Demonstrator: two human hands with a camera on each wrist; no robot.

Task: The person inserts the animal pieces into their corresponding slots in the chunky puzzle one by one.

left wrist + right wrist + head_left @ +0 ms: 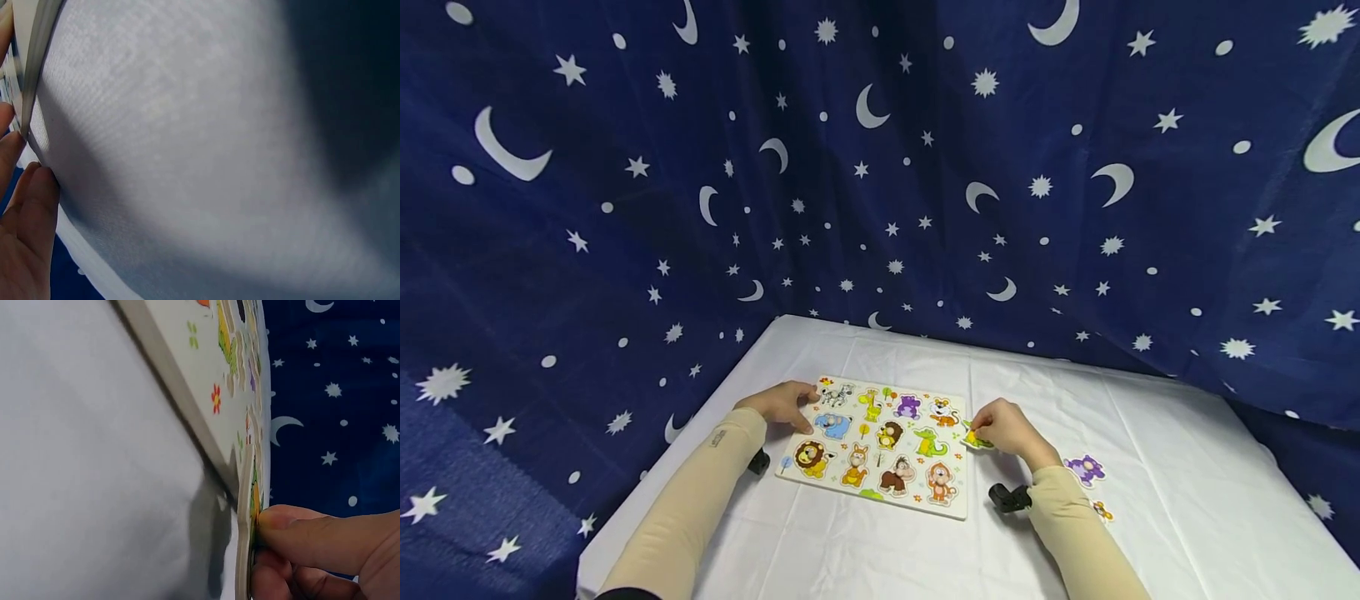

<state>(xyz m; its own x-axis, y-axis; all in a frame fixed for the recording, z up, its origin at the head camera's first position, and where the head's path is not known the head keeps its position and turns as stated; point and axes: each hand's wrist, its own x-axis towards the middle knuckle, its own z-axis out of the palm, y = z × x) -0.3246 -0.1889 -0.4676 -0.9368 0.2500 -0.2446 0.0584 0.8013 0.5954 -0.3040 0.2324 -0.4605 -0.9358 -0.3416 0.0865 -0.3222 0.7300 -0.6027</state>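
Observation:
A white puzzle board (850,454) with cartoon animals lies on the table. The left hand (786,406) rests at the board's left edge, thumb and fingers spread along it. In the left wrist view its fingers (39,206) touch the board's edge. Just beyond the board's right edge, the right hand (1009,429) pinches a green-and-yellow animal puzzle piece (976,443) between thumb and fingers. The right wrist view shows this piece (244,550) edge-on beside the board, its underside facing the cloth; the fingers hide part of its picture.
A purple puzzle piece (1085,470) and a small orange-and-white piece (1102,511) lie on the white tablecloth (1180,517), right of the right forearm. A dark blue curtain (880,208) with moons and stars hangs behind the table. Both wrists wear black camera mounts.

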